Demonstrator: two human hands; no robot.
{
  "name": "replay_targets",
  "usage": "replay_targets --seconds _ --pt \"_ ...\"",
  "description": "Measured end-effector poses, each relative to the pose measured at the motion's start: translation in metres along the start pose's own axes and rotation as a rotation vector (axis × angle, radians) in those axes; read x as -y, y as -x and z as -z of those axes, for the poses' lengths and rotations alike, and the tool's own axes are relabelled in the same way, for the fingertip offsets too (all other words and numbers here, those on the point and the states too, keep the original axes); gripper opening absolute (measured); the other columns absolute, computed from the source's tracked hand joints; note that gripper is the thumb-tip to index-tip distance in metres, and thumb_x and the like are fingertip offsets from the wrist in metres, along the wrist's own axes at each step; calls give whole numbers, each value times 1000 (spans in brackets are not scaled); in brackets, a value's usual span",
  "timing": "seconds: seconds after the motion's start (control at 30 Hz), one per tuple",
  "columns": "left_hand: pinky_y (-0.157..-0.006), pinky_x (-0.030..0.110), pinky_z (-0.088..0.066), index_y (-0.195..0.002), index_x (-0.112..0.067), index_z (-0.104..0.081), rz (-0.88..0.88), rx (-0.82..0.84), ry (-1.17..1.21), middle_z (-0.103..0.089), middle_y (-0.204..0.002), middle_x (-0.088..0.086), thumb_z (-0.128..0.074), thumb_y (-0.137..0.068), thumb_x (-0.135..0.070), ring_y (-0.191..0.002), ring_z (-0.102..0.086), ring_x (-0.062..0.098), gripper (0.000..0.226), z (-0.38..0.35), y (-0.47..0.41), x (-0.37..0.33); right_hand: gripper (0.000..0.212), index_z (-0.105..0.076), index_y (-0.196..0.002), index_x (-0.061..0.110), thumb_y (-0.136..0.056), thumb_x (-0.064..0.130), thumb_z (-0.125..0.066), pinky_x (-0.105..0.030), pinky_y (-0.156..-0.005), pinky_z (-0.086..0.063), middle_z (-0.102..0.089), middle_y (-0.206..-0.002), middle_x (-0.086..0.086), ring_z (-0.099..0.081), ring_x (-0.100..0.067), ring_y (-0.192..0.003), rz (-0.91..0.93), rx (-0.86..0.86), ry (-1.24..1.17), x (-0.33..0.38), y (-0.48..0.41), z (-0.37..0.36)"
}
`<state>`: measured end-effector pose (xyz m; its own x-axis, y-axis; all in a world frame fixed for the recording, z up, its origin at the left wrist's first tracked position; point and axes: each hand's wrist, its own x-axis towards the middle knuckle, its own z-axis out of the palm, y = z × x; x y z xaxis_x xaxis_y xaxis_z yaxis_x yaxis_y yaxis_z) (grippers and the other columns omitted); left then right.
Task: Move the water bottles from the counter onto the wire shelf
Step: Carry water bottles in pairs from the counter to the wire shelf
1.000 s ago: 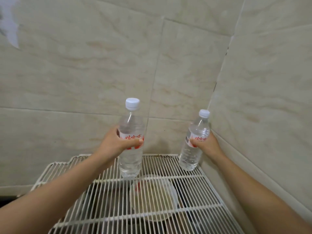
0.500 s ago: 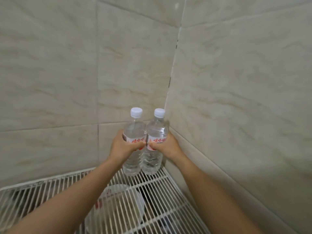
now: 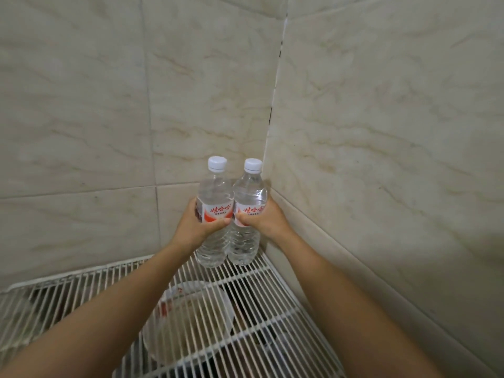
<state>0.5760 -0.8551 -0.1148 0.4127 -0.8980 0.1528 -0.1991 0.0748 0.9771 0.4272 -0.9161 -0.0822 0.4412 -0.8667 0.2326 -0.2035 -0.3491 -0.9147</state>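
The left hand [image 3: 195, 227] wraps the left bottle [image 3: 214, 214] at its label; the right hand [image 3: 266, 222] wraps the right bottle [image 3: 246, 214] likewise. Between the grips the bottles touch, upright. Below the grips their bases meet the wire shelf [image 3: 272, 309], in the tiled corner.

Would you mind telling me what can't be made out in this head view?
- Bottle bases: the left bottle and right bottle reach the wire shelf; resting or just above, unclear.
- Bowl contents: blurred beneath the wires.
- Fingers of left hand and right hand: hidden behind bottles.
- Counter: out of frame.
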Motion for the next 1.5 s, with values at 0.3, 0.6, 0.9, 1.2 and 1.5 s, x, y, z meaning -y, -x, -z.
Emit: replay_targets --seconds 0.3,0.6,0.9,1.2,1.5 --pt "-100 44 -38 -146 -15 -13 219 -191 -191 -35 -146 20 -74 -73 -14 -128 -42 35 95 83 64 2 84 -21 -145 19 -77 32 -70 -32 -105 -37 -40 -144 -3 -39 -20 -132 106 -321 330 -24 58 -29" --pt "-101 47 -37 -140 -7 -30 164 -527 -273 -37 -142 25 -63 -83 -12 -126 -42 38 66 157 166 -28 44 -65 -96 1 -74 34 -46 -32 -75 -56 -70 -92 -12 -67 -26 -87 771 -81 581 36 104 -102" --pt "-101 43 -38 -134 -6 -39 268 -928 -381 -43 -139 21 -58 -86 -14 -125 -44 35 52 217 368 -21 32 -70 -76 7 -71 31 -49 -25 -77 -39 -71 -75 -6 -68 -22 -68 1129 184 452 68 200 -201" --pt "-104 46 -34 -134 -12 -42 550 -1328 -754 -45 -139 13 -55 -87 -24 -128 -37 35 51 249 596 -37 35 -72 -80 13 -70 40 -51 -24 -66 -49 -70 -81 -4 -66 -22 -72 1223 528 274 139 365 -296" --pt "-105 43 -29 -139 -16 -31 866 -1487 -986 -33 -148 6 -47 -89 -35 -134 -25 29 56 260 797 -33 62 -26 -144 22 -89 43 -48 -37 -109 -25 -29 -149 -8 -24 -22 -138 1316 940 434 180 540 -370"
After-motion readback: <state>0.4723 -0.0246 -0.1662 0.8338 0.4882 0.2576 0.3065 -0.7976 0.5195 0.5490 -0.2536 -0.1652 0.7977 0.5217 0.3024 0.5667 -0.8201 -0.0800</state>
